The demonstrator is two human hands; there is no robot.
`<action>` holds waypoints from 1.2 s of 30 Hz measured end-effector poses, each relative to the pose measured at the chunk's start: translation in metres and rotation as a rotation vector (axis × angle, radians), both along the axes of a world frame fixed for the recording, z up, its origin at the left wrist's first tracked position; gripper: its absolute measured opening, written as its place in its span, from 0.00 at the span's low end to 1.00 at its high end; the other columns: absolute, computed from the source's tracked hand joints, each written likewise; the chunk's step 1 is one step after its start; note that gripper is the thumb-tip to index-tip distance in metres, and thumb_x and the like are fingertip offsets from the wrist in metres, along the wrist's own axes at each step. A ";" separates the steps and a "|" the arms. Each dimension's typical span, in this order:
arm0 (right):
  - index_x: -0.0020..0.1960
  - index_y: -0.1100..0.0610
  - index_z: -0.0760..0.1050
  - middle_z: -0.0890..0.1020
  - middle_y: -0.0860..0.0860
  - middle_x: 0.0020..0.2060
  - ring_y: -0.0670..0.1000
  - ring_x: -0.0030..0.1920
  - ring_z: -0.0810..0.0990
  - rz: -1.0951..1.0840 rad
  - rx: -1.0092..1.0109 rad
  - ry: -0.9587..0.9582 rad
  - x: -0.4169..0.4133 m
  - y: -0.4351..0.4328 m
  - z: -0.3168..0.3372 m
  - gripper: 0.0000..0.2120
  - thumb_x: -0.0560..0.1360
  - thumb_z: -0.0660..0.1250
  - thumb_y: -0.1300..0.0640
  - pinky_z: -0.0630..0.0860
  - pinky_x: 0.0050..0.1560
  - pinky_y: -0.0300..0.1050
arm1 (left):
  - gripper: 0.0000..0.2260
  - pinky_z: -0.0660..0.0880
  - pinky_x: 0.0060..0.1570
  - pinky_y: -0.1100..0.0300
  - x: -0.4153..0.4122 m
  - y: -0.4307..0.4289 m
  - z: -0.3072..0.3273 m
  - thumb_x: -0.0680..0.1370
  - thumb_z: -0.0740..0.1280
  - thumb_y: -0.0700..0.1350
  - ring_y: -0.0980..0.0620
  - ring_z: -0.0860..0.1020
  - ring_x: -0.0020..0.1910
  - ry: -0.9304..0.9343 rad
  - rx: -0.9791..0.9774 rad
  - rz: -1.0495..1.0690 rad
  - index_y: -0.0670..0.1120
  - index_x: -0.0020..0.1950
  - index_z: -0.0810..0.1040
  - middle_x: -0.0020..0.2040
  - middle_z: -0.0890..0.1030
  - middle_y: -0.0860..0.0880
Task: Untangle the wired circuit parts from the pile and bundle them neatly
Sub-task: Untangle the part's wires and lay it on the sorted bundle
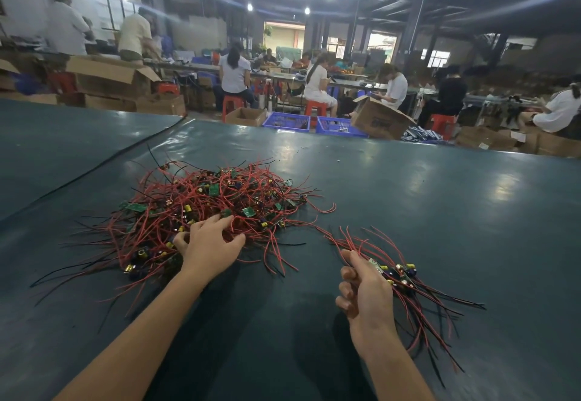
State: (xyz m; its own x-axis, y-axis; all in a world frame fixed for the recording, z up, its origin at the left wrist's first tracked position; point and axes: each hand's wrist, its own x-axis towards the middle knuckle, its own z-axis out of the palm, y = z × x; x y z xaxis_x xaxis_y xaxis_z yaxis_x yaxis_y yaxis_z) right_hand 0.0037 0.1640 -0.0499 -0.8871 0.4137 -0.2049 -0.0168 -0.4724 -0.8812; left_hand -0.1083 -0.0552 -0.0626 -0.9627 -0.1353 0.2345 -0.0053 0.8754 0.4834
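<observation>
A large pile of red and black wired parts is seen on the tabletop, at about ten o'clock from the middle of the view. The left hand is laid on the pile's six o'clock edge, spread wide with fingers among the wires; no firm grip is plainly seen. A small bundle, at about four o'clock, is held in the right hand, whose fingers are curled round it, the wires fanning out both ways. The task is judged to be at an early stage: only a few parts are gathered, and most are left tangled.
</observation>
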 end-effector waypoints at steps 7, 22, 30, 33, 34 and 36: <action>0.49 0.57 0.80 0.73 0.46 0.26 0.44 0.22 0.64 -0.003 -0.003 0.008 0.000 0.001 -0.001 0.05 0.79 0.66 0.58 0.59 0.19 0.35 | 0.08 0.54 0.64 0.53 0.019 0.010 0.007 0.74 0.71 0.46 0.52 0.72 0.64 0.531 0.296 -0.104 0.48 0.52 0.84 0.61 0.77 0.51; 0.43 0.47 0.85 0.80 0.47 0.31 0.43 0.29 0.73 0.129 0.368 0.209 0.007 -0.019 -0.002 0.04 0.74 0.72 0.55 0.70 0.29 0.32 | 0.07 0.72 0.48 0.53 0.068 0.065 0.009 0.70 0.72 0.32 0.53 0.78 0.50 0.719 0.133 -0.806 0.41 0.40 0.78 0.53 0.84 0.50; 0.42 0.54 0.84 0.81 0.46 0.29 0.41 0.26 0.72 0.054 0.353 0.125 0.005 -0.018 -0.006 0.05 0.75 0.71 0.56 0.69 0.26 0.34 | 0.08 0.70 0.52 0.57 0.074 0.060 0.003 0.66 0.73 0.34 0.53 0.76 0.54 0.780 -0.014 -0.794 0.44 0.41 0.80 0.58 0.82 0.51; 0.42 0.55 0.81 0.79 0.45 0.29 0.43 0.26 0.72 -0.002 0.307 0.091 0.004 -0.015 -0.007 0.06 0.77 0.70 0.55 0.69 0.25 0.36 | 0.08 0.70 0.56 0.56 0.083 0.062 0.001 0.69 0.74 0.38 0.51 0.75 0.59 0.851 -0.051 -0.733 0.47 0.45 0.82 0.63 0.79 0.50; 0.43 0.55 0.79 0.78 0.45 0.27 0.43 0.25 0.71 -0.018 0.273 0.087 0.003 -0.014 -0.006 0.06 0.77 0.69 0.56 0.68 0.24 0.36 | 0.08 0.70 0.56 0.56 0.088 0.064 0.001 0.70 0.73 0.40 0.50 0.75 0.58 0.880 -0.034 -0.735 0.48 0.47 0.82 0.62 0.79 0.50; 0.43 0.56 0.77 0.76 0.45 0.24 0.42 0.22 0.70 -0.046 0.198 0.118 0.002 -0.012 -0.004 0.06 0.78 0.68 0.58 0.67 0.21 0.35 | 0.08 0.72 0.51 0.58 0.099 0.069 0.001 0.73 0.71 0.42 0.51 0.77 0.51 0.887 0.009 -0.794 0.48 0.51 0.80 0.55 0.81 0.51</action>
